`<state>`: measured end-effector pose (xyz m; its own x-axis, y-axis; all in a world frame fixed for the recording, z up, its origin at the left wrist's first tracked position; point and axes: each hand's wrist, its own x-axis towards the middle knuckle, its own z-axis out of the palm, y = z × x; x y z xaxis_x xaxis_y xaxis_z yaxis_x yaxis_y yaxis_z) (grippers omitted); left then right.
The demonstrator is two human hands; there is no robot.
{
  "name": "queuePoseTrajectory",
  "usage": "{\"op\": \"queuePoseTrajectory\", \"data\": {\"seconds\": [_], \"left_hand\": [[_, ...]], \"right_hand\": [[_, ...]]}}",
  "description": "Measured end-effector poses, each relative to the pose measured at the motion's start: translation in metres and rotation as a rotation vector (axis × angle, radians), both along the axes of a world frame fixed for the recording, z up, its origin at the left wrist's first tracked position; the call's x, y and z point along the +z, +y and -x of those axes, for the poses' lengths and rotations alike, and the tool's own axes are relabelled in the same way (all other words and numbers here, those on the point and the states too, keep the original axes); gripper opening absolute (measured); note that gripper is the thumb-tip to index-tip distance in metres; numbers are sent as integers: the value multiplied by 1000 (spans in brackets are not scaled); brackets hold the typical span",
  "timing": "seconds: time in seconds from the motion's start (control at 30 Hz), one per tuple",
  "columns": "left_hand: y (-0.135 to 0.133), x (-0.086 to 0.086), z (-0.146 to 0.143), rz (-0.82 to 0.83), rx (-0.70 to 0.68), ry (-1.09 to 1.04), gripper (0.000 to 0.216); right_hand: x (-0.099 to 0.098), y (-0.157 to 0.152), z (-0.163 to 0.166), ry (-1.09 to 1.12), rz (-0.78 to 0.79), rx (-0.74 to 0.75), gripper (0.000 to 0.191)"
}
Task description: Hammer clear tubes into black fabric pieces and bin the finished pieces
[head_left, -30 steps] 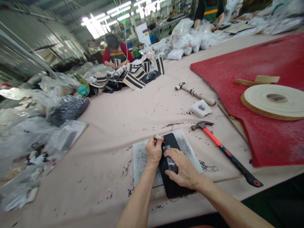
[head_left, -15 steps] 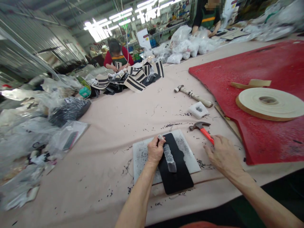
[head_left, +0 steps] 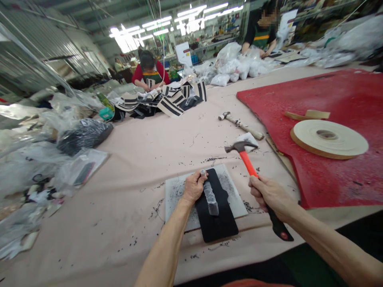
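My left hand (head_left: 194,187) is closed round a small metal punch (head_left: 203,173) that stands upright on a black leather piece (head_left: 217,217). A clear strip (head_left: 210,197) lies along that piece. The piece rests on a white cutting board (head_left: 235,197) speckled with black bits. My right hand (head_left: 269,195) grips the orange and black handle of a claw hammer (head_left: 244,157), whose head is lifted off the table to the right of the punch.
A second hammer (head_left: 241,125) with a pale handle and a white packet (head_left: 249,138) lie further back. A red mat (head_left: 329,119) with a roll of tan tape (head_left: 329,139) is on the right. Plastic bags (head_left: 44,159) pile up left. Other people work at striped pieces (head_left: 167,97) far off.
My right hand left the black piece, reached right to the hammer, took its handle and raised it. My left hand stayed on the punch.
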<state>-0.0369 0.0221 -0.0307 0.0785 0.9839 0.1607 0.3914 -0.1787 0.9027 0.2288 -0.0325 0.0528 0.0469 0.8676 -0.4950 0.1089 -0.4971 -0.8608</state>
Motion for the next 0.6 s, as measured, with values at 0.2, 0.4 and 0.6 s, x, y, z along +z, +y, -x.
{"op": "queuePoseTrajectory", "data": {"seconds": [0.2, 0.4, 0.6], "left_hand": [[2, -5, 3, 2, -17, -48, 20], [1, -9, 5, -6, -35, -47, 18], [0, -3, 2, -8, -43, -39, 18]], "right_hand": [[43, 10, 18, -834, -685, 422, 40], [47, 20, 14, -1074, -607, 698, 31], [62, 12, 20, -772, -1096, 214, 26]]}}
